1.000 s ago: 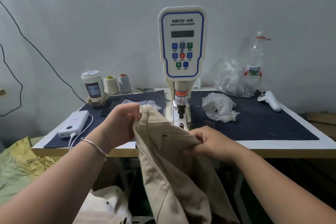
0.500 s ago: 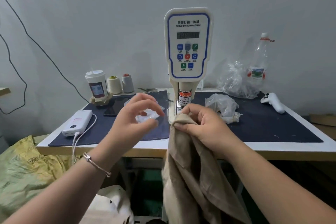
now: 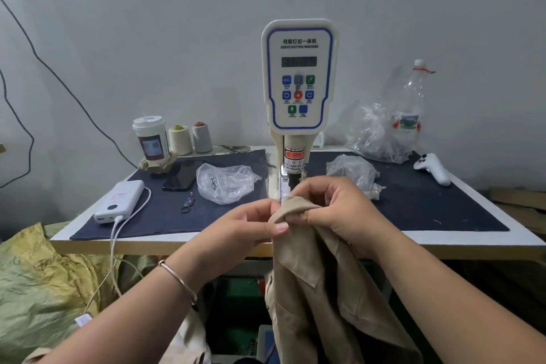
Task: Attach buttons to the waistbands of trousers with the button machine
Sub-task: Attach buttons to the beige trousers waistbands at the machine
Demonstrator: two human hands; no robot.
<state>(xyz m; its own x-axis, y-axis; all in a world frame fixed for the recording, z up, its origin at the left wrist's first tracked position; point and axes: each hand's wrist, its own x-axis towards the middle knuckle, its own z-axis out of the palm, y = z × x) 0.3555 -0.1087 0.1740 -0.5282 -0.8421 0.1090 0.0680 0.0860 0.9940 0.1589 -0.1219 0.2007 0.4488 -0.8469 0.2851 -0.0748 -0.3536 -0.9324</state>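
Both hands, left point(image 3: 248, 227) and right point(image 3: 339, 210), pinch the trousers point(image 3: 319, 289) waistband at the table's point(image 3: 443, 242) front edge, hiding the machine's point(image 3: 298, 80) punch.

Soft, even, dimmish indoor light (no hard shadows), sharp centre, wide-angle bending at the edges.

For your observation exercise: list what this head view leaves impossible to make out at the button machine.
- Die under the button machine: hidden by both hands and the trousers.
- Any button between the left hand fingers: too small to tell.
- Display digits: blurred.
- Trouser legs: cut off by the bottom edge.
- Right hand fingertips: partly tucked under cloth.
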